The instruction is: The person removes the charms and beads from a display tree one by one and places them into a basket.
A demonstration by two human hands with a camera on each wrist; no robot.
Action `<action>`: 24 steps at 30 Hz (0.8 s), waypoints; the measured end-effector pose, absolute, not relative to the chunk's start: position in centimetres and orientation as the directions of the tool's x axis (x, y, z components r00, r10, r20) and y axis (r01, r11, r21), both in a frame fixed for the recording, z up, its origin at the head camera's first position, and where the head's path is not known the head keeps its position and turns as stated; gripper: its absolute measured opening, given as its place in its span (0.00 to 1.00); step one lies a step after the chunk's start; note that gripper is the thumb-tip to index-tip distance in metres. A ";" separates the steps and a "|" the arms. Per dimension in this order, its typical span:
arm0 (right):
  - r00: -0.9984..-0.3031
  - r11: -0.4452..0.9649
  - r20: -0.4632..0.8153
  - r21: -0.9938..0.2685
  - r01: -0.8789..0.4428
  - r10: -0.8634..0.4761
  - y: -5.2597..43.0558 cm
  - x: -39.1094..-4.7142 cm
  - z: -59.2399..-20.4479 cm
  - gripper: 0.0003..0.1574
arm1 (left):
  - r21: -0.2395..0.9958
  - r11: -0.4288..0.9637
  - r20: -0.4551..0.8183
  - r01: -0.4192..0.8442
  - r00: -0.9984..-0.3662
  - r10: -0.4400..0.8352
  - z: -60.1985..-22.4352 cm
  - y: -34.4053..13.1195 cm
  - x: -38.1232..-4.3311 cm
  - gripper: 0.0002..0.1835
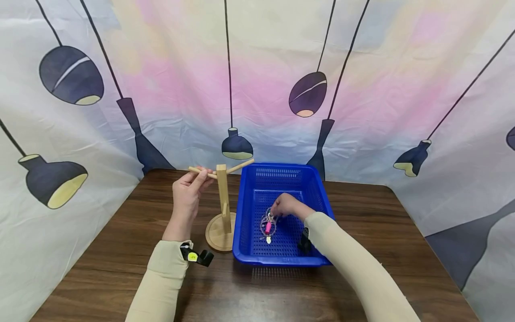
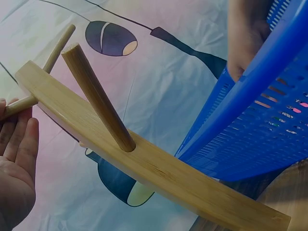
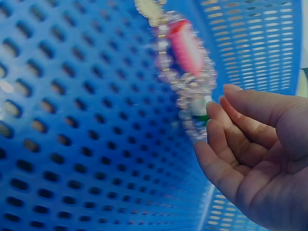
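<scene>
My left hand [image 1: 189, 190] pinches one upper peg [image 1: 197, 170] of a wooden peg stand [image 1: 223, 197]. The stand is upright, with a round base [image 1: 217, 235] and several pegs. In the left wrist view, my left hand's fingers [image 2: 24, 144] lie under that peg. My right hand [image 1: 286, 205] reaches down into a blue plastic basket [image 1: 281, 260]. Its loosely bent fingers are at a small heap of beaded bracelets [image 1: 263, 226] with a bright pink piece [image 1: 268, 228]. In the right wrist view, the fingertips are beside the clear beads [image 3: 185, 103]; contact is hard to tell.
The basket stands on a dark wooden table [image 1: 201, 290], close to the right of the stand's base. A printed cloth [image 1: 265, 53] with drawn lamps hangs behind and at the sides. Each wrist wears a black camera mount.
</scene>
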State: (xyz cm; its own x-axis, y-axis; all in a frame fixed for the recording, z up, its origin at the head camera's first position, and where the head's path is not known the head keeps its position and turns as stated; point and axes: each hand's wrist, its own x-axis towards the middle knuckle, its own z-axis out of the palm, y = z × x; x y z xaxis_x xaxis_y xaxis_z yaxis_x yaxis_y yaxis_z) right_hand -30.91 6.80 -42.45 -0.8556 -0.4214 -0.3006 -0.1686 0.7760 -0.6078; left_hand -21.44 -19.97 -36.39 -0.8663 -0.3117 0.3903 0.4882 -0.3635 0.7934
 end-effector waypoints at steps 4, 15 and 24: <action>-0.849 0.742 -0.296 -0.653 -0.155 -0.438 7.2 -31.1 -41.0 0.12 | 0.799 -0.355 0.393 0.485 -0.868 -0.302 -36.4 -20.1 -21.3 0.13; -0.852 0.626 -0.175 -0.752 -0.208 -0.493 9.9 -29.0 -35.3 0.18 | 0.828 -0.311 0.380 0.467 -0.875 -0.301 -36.4 -20.2 -21.4 0.13; -0.866 0.469 -0.053 -0.856 -0.217 -0.497 13.9 -24.9 -34.2 0.20 | 0.837 -0.309 0.350 0.451 -0.876 -0.330 -36.3 -20.1 -21.6 0.12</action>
State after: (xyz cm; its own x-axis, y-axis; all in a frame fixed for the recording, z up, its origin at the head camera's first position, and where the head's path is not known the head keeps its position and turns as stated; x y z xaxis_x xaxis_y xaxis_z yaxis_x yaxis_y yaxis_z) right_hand -24.90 13.87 -34.15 -0.8662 -0.4968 -0.0527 -0.2167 0.4686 -0.8564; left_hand -21.58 -20.11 -36.29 -0.8764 -0.3305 0.3502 0.4511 -0.3092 0.8372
